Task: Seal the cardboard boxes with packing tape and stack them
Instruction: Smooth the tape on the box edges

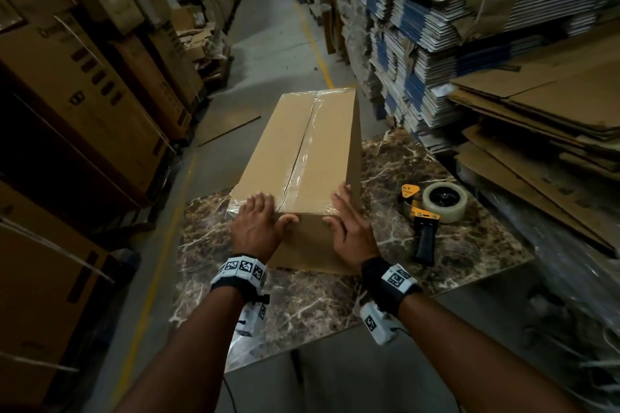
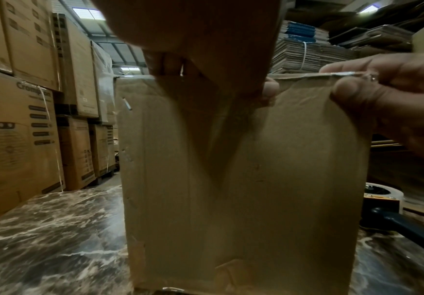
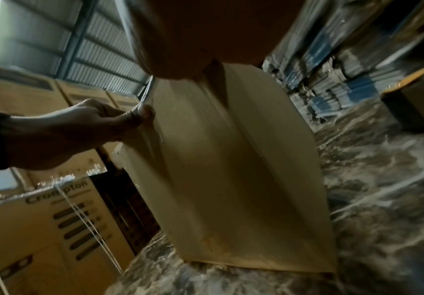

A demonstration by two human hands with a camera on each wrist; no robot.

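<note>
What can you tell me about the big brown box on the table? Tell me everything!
The cardboard box is long, plain and brown, lying on a marbled table with its far end reaching past the table's edge. Its top flaps are closed, and clear shiny tape runs down the middle seam and along the end edges. The left hand and right hand press on its near top corners, fingers on top, thumbs on the front face. A tape dispenser lies beside it, apart.
</note>
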